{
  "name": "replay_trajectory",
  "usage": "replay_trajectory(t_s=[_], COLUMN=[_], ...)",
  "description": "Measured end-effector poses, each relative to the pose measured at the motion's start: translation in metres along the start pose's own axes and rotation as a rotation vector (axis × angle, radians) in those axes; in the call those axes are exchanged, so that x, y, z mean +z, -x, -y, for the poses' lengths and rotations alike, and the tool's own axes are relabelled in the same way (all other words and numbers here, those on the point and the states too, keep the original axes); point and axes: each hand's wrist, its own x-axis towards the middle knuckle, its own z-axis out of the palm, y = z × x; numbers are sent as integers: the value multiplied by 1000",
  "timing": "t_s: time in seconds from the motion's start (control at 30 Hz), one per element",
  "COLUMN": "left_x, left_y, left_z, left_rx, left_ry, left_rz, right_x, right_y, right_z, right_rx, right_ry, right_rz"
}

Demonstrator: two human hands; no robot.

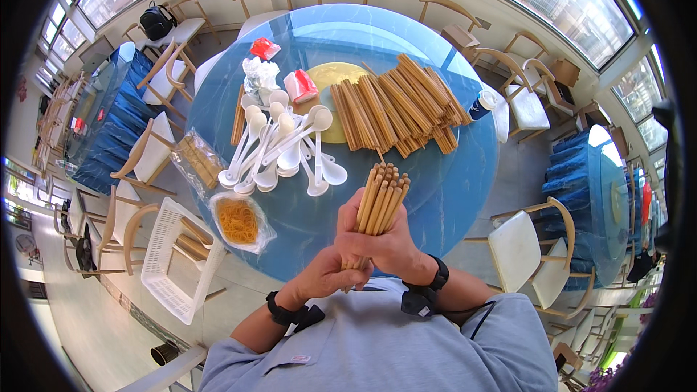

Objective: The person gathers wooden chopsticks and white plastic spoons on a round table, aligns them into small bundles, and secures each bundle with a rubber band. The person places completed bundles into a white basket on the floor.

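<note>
A thick bundle of wooden chopsticks (381, 199) stands nearly upright in front of my chest, with its tips fanned toward the table. My right hand (396, 247) wraps round its middle. Lower down, my left hand (327, 274) closes about the bottom end, the fingers partly hidden. Beyond them, bundles of chopsticks (399, 109) lie heaped on the blue round table (435, 210). Left of the heap is a pile of white spoons (287, 149). An opened plastic bag of yellow rubber bands (238, 220) sits at the table's near left edge.
A clear packet of chopsticks (199, 161) lies by the left edge. Tissue packs (300, 86) and a paper cup (482, 104) stand farther back. Left of the table, a white plastic basket (171, 300) holds some brown items. Chairs (514, 250) surround the table.
</note>
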Motion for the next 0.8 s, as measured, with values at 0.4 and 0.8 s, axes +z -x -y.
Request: replay_trajectory(t_s=[0.4,0.8], left_x=[-14,-7], left_y=[7,-12], left_z=[4,-7], left_rx=[209,166], left_ry=[-239,-217], left_rz=[52,102], right_x=[36,25], right_y=[35,46], right_z=[1,-1], right_rx=[-294,-354], right_ry=[328,422], right_rz=[58,9])
